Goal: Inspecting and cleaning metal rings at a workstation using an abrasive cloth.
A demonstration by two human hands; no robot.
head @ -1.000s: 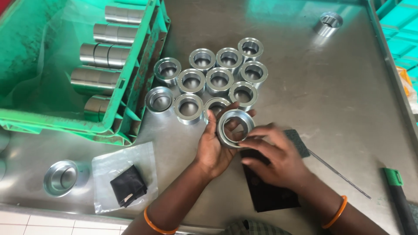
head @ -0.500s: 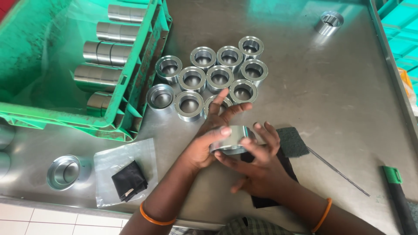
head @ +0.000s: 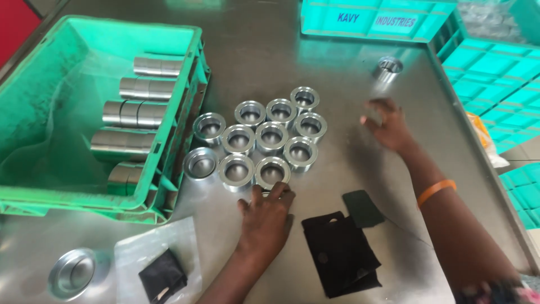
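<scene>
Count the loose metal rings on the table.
13 rings. Eleven clustered mid-table, the nearest touching the left hand; one alone far right by the teal crate; one at the near-left corner. Stacks in the green crate not counted.

At lower centre the left hand [head: 264,219] lies flat on the steel tabletop [head: 337,101], fingers [head: 280,194] touching the nearest metal ring [head: 272,171] of a cluster, while the right hand [head: 388,125] hovers open at right of centre near a lone ring [head: 388,67] at upper right.

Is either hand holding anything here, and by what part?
Nothing held. Left hand fingertips touch the nearest ring; right hand is open above the table.
</scene>
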